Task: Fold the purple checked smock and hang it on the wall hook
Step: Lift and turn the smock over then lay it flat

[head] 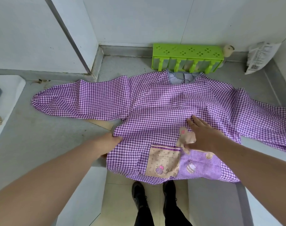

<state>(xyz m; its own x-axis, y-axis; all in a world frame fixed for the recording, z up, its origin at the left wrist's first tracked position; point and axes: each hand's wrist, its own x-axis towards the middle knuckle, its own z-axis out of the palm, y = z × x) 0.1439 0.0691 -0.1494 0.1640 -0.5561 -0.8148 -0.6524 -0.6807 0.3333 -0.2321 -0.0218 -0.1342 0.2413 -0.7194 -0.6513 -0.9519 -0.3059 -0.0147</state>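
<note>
Purple checked smock lay spread face up across the grey tabletop, filling the centre and right of the frame. Neck opening pointed to the top of the frame; hem with the beige pocket hung just over the near edge. One sleeve stretched flat toward centre left; the other sleeve ran to the right edge, partly doubled over.

Left hand was at the smock's left side seam, lower centre of frame, fingers curled onto the cloth edge, apparently pinching it. Right hand lay palm down on the chest panel, fingers straight and spread, pressing the cloth, gripping nothing.

Judgement: smoothing and laying-out step, folding not yet begun; no fold line visible in the body. Next move probably calls for lifting the left edge or sleeve and bringing it over the middle while the right hand pins the centre. Slack wrinkles round the chest may need flattening first.

Green plastic rack stood touching the collar end, top centre. White printed packet leaned in the upper right corner. Wall hook not in view.
</note>
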